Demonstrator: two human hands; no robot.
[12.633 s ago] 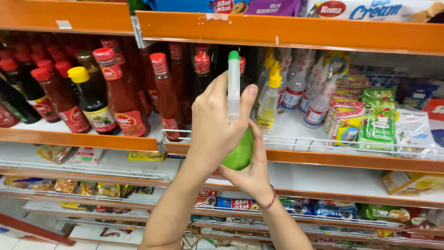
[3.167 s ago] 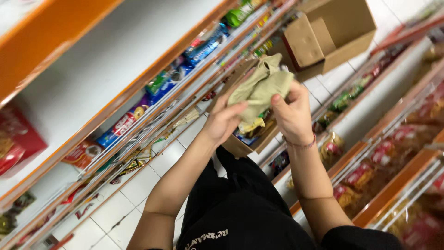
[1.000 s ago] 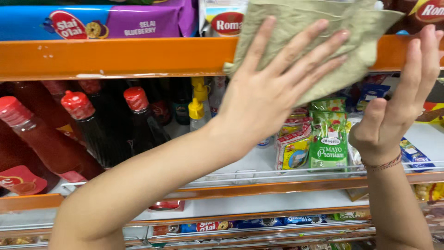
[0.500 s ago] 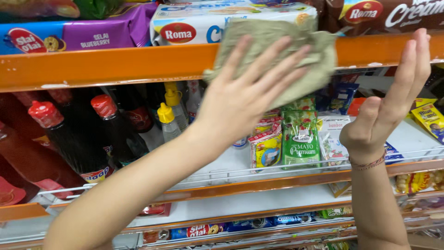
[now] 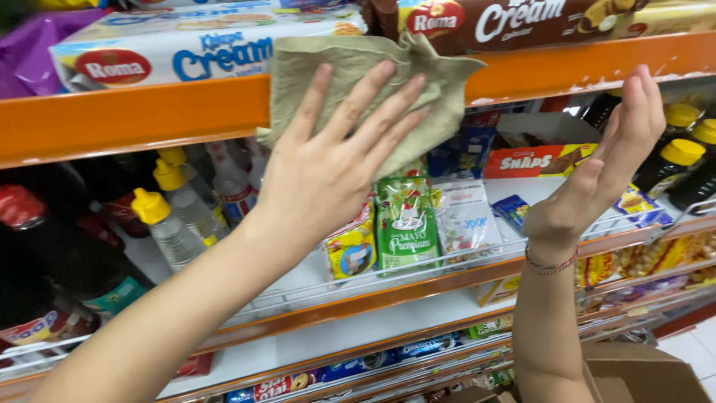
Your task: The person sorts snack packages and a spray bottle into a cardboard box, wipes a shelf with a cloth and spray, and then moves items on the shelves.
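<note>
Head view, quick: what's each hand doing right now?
Left hand: open, fingers spread flat, pressing the olive-green cloth against the orange shelf edge.
Right hand: open, raised, holding nothing.

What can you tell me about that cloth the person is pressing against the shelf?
The cloth is a dull olive-green rag of soft woven fabric, crumpled and loosely folded, with a bunched peak along its top edge. It lies flat against the orange front edge of the shelf, hanging a little below it. The left hand, fingers spread, presses on it from the front. Its top edge reaches up over the biscuit boxes on the shelf above. The right hand is open beside it, not touching.
</note>
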